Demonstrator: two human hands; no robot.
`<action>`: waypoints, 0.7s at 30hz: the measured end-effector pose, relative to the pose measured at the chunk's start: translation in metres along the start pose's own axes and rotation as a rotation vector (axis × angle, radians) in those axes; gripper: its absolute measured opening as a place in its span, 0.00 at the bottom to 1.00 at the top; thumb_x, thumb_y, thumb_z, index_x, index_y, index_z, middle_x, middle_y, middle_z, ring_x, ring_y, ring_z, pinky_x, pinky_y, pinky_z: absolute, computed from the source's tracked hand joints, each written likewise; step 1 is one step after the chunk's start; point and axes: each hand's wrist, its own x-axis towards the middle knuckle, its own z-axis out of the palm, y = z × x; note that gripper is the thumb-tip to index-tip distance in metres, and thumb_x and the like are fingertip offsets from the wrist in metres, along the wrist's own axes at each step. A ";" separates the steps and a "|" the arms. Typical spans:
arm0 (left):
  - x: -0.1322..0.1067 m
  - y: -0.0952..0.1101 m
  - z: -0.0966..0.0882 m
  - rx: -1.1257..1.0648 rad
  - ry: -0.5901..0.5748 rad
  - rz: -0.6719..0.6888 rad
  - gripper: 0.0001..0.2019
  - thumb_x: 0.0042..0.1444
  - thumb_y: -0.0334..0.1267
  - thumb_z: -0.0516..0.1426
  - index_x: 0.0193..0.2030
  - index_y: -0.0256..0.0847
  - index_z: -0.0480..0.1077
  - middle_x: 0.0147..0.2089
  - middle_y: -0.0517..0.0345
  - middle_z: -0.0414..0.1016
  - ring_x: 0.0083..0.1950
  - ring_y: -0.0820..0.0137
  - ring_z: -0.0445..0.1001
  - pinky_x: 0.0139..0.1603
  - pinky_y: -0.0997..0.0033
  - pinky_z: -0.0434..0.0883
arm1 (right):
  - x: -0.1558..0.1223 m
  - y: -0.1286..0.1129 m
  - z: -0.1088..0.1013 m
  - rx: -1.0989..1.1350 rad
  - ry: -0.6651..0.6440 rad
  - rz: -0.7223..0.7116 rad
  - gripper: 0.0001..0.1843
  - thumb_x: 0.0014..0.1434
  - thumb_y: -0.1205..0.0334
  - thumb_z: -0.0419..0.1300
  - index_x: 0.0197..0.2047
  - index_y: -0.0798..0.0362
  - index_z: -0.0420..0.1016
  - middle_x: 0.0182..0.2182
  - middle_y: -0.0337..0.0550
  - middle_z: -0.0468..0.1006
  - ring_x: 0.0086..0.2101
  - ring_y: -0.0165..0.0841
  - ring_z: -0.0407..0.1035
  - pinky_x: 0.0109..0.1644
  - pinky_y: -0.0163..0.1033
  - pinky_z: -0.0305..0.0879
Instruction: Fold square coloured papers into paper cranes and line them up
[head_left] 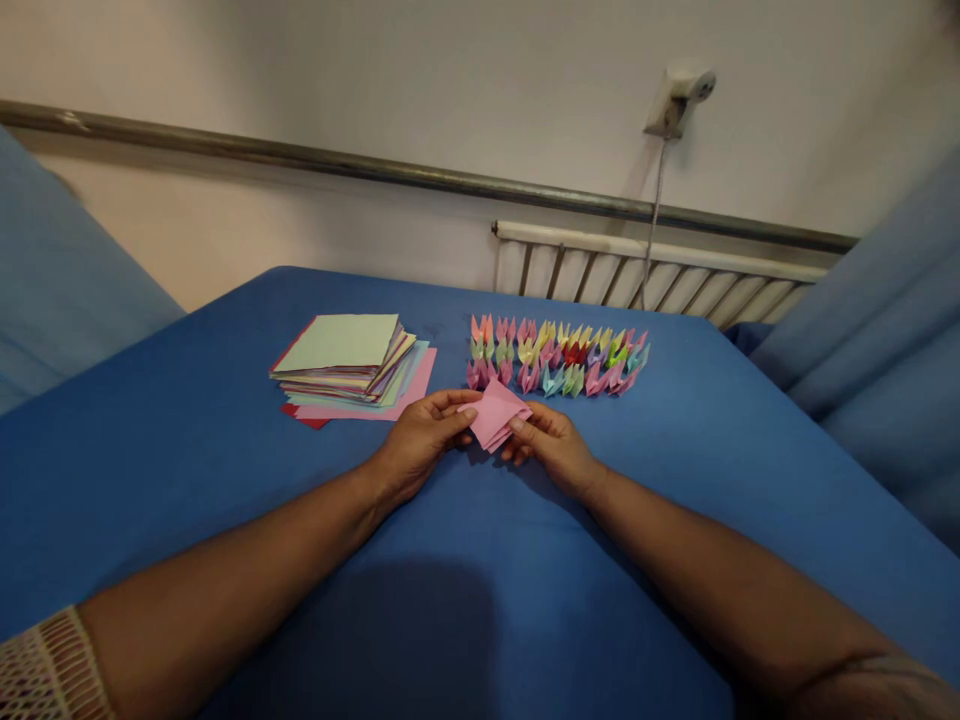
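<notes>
Pink paper [493,412], held between the two hands, just above the blue desk [217,455]. Neither hand is nearer: the left hand [421,438] pinches its left corner, the right hand [553,445] its right side, thumbs uppermost. No long axis stands out; one corner points away from the person. The paper is matt, folded into a small diamond, its layered flaps slightly parted along the lower right edge.

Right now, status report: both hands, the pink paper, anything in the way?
Left hand, right hand: pinching the folded pink paper from either side. Paper figures close beyond it; paper stack toward the left. Nothing blocking either hand.
</notes>
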 end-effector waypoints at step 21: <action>-0.020 -0.002 0.014 0.756 -0.061 0.332 0.17 0.50 0.40 0.59 0.48 0.41 0.69 0.45 0.54 0.76 0.43 0.64 0.74 0.46 0.64 0.70 | -0.004 0.014 0.007 -0.485 0.231 -0.157 0.11 0.55 0.53 0.60 0.29 0.52 0.68 0.23 0.35 0.71 0.24 0.28 0.63 0.28 0.34 0.60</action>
